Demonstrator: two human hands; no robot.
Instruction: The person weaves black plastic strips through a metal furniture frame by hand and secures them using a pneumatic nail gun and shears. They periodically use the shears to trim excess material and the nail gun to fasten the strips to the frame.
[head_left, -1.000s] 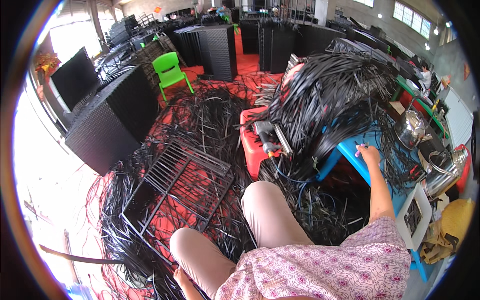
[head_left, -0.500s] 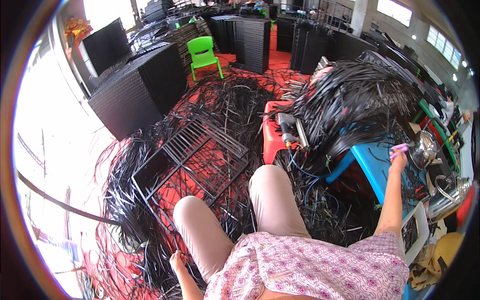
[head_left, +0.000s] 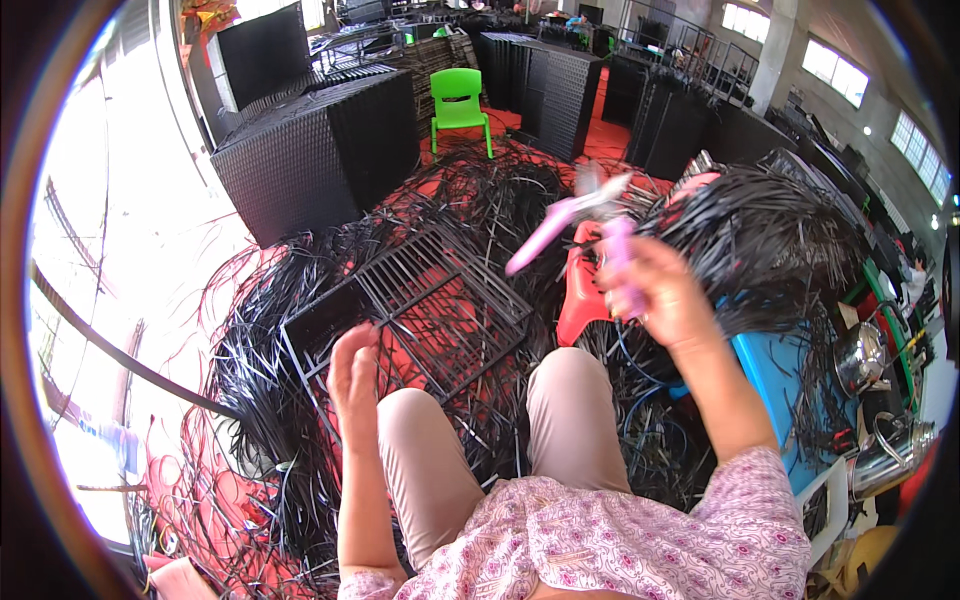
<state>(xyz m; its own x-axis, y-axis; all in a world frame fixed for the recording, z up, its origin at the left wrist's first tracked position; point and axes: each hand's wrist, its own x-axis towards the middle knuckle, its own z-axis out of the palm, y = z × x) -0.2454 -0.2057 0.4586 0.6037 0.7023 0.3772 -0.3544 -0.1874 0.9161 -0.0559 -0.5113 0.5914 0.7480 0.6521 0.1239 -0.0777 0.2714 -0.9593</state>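
Raised in front of me, my right hand [head_left: 655, 295] grips one handle of a pair of pink-handled shears [head_left: 540, 238]. Their handles are spread wide, and the metal blades point up and away, smeared by motion. My left hand [head_left: 353, 375] is lifted over my left knee with its fingers stretched out and nothing visible in it. Just beyond that hand a black slatted frame [head_left: 425, 310], partly woven, leans on a heap of black strips [head_left: 260, 400]. Behind my right hand shows a red plastic stool [head_left: 580, 310], partly hidden.
A large bundle of black strips [head_left: 770, 220] lies at the right, by a blue table [head_left: 770, 365]. Metal pots [head_left: 860, 358] stand at the far right. Stacked black woven panels [head_left: 300, 160] and a green chair [head_left: 457, 105] stand farther off.
My right hand has brought the shears from the blue table to the middle, up in front of me. My left hand has risen from beside my left leg toward the frame. The view has shifted somewhat.
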